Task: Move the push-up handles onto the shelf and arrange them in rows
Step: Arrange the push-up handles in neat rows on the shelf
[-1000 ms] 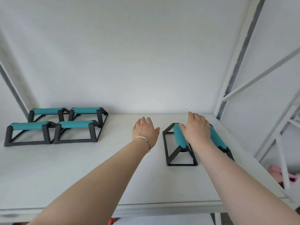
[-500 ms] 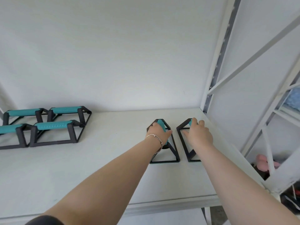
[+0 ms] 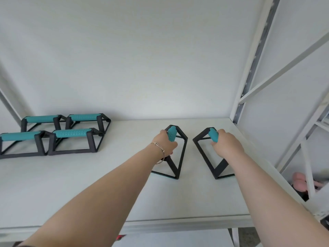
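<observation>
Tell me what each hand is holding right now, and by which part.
The left hand grips one push-up handle by its teal foam bar; the right hand grips a second push-up handle the same way.

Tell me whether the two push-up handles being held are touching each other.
Apart. The head view shows bare white shelf between the left-hand handle and the right-hand handle, along their whole frames.

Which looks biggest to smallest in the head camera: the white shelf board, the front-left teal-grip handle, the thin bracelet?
1. White shelf board
2. Front-left teal-grip black-frame handle
3. Thin metal bracelet, though it sits nearer the camera.
</observation>
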`<control>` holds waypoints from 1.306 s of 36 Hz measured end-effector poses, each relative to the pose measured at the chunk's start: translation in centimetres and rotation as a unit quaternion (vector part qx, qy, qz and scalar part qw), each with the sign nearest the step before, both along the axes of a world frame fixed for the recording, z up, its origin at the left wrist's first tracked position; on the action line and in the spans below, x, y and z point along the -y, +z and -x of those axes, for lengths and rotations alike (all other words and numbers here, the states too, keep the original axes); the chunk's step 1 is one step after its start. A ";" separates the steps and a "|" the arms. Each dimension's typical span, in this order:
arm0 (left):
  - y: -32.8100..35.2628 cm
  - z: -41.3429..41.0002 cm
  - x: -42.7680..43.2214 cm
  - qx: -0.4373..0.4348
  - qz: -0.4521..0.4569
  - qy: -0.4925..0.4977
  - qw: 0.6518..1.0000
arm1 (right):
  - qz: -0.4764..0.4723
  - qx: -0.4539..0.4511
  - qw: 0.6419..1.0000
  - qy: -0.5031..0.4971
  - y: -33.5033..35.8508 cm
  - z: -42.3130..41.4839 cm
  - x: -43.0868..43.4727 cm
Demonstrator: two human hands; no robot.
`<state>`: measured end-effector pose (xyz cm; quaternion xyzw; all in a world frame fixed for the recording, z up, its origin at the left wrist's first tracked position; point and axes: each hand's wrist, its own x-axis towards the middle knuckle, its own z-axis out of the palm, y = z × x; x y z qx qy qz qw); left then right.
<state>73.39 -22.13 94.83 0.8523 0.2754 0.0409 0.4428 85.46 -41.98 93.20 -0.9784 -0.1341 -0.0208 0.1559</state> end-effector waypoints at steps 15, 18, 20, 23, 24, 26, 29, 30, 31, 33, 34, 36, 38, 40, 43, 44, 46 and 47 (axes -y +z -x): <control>1.3 12.3 -15.0 -0.027 -0.105 -0.093 0.990 | -0.014 0.017 0.992 0.128 2.0 7.8 -9.8; 1.5 15.1 -18.4 -0.032 -0.113 -0.115 0.986 | -0.003 0.010 0.991 0.135 2.2 10.3 -12.5; 1.7 16.9 -20.6 -0.034 -0.121 -0.133 0.983 | 0.007 0.004 0.989 0.148 2.5 12.3 -14.5; 1.9 19.4 -24.0 -0.028 -0.124 -0.145 0.981 | 0.021 -0.006 0.985 0.172 2.8 15.2 -17.5; 2.0 20.2 -25.2 -0.027 -0.129 -0.147 0.980 | 0.023 -0.007 0.983 0.180 2.8 16.2 -18.5; 2.1 21.8 -27.5 -0.030 -0.145 -0.156 0.977 | 0.024 -0.013 0.981 0.192 2.8 18.0 -20.6; 2.2 24.2 -30.8 -0.033 -0.170 -0.170 0.970 | 0.022 -0.021 0.980 0.199 2.5 20.6 -23.6; 2.2 24.9 -31.8 -0.036 -0.181 -0.174 0.967 | 0.019 -0.024 0.979 0.201 2.3 21.3 -24.6; 2.2 25.6 -32.9 -0.040 -0.194 -0.178 0.964 | 0.016 -0.028 0.979 0.203 2.2 22.1 -25.6; 2.3 26.9 -34.7 -0.049 -0.213 -0.182 0.959 | 0.011 -0.033 0.976 0.213 2.1 23.4 -27.4; 2.3 27.5 -35.5 -0.054 -0.218 -0.182 0.957 | 0.011 -0.034 0.975 0.220 2.0 24.1 -28.3; 2.5 28.6 -36.8 -0.064 -0.228 -0.186 0.954 | 0.008 -0.035 0.972 0.231 1.9 25.3 -29.9; 2.7 29.4 -37.8 -0.070 -0.241 -0.192 0.949 | 0.004 -0.042 0.969 0.242 1.9 26.3 -31.4; 2.9 30.2 -38.7 -0.077 -0.251 -0.192 0.946 | 0.005 -0.050 0.966 0.253 2.0 27.2 -32.8; 2.9 31.1 -40.3 -0.087 -0.275 -0.192 0.938 | 0.001 -0.062 0.961 0.268 2.2 28.1 -34.8; 2.8 31.4 -40.9 -0.094 -0.284 -0.193 0.934 | -0.002 -0.064 0.960 0.273 2.2 28.4 -35.4; 2.7 31.9 -42.1 -0.112 -0.297 -0.197 0.928 | -0.004 -0.062 0.956 0.286 2.3 28.7 -36.6; 2.6 32.1 -42.8 -0.119 -0.302 -0.197 0.925 | -0.004 -0.061 0.953 0.295 2.3 28.8 -37.2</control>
